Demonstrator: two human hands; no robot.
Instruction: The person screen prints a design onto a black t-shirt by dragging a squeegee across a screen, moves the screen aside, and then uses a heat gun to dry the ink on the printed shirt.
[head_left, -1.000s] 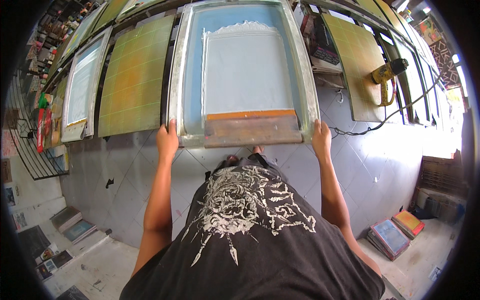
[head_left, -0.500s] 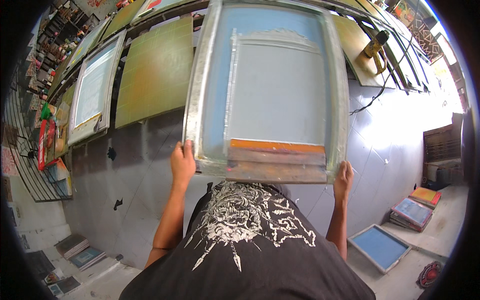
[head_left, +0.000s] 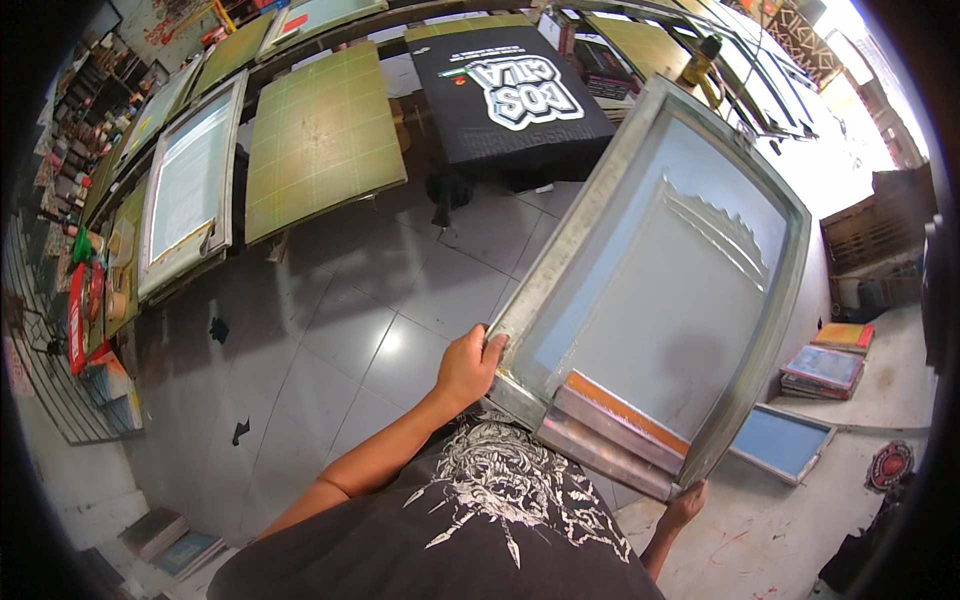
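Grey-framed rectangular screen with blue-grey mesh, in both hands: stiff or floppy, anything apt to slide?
Probably stiff: held near its lower end by left hand and right hand, the thick grey frame doesn't visibly droop. Blue-grey mesh likely gives if poked, looking thin. The orange-edged squeegee at that end might slide; no clamp shows.

Dark scraps lie on the grey tiled floor; a wire rack stands far left, a blue panel rests right.
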